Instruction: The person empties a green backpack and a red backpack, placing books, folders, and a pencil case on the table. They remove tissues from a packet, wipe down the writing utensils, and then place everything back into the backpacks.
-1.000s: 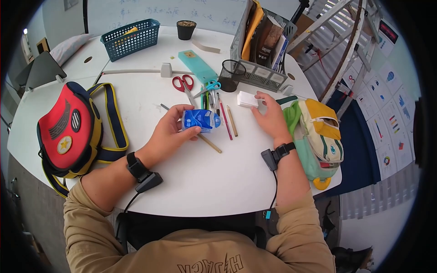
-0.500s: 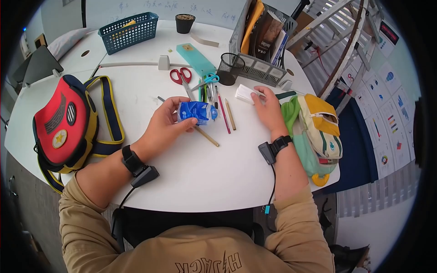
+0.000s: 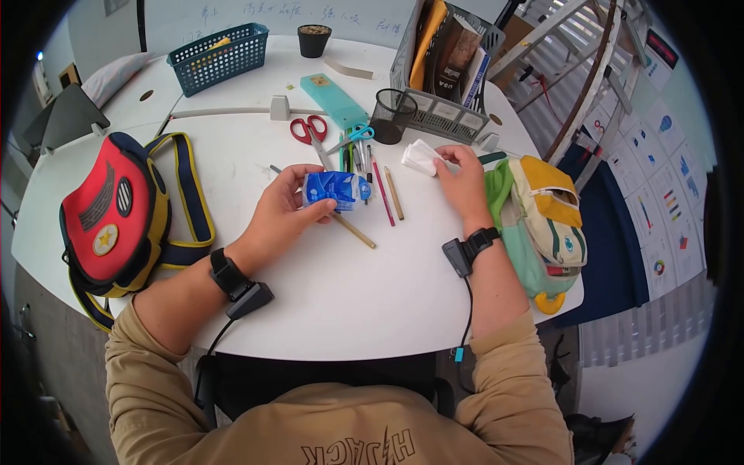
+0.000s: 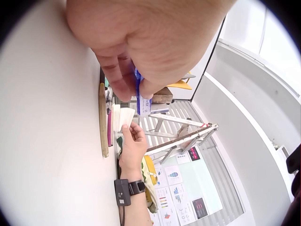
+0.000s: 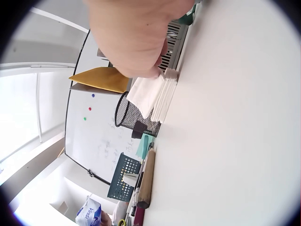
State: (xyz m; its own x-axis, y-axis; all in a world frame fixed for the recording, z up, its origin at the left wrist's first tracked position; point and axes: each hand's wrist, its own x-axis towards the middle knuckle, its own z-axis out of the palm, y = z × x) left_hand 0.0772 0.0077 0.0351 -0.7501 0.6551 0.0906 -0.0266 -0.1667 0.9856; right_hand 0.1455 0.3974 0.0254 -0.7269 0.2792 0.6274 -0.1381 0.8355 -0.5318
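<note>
My left hand [image 3: 280, 209] pinches a blue and clear plastic packet [image 3: 332, 190] between thumb and fingers, held above the table. On the right, my right hand [image 3: 463, 186] grips the edge of a stack of folded white tissues [image 3: 421, 157] with thumb and fingers. The right wrist view shows the top tissue [image 5: 146, 94] lifted and fanned away from the layers under it. Pens, a pink pencil [image 3: 383, 191] and a tan pencil [image 3: 394, 194] lie between the hands; a longer brown stick [image 3: 354, 232] passes beneath my left hand.
Red scissors [image 3: 310, 133], light blue scissors [image 3: 359, 133] and a mesh cup [image 3: 392, 118] are beyond the hands. A red bag [image 3: 113, 211] stands left, a green and yellow pouch [image 3: 545, 225] right. Farther back are a teal case [image 3: 334, 101], a basket [image 3: 219, 62] and a file rack [image 3: 449, 116].
My right hand has shifted its hold on the tissue stack, and the top tissue is now fanned out from it. My left hand keeps the packet, slightly farther left than at first.
</note>
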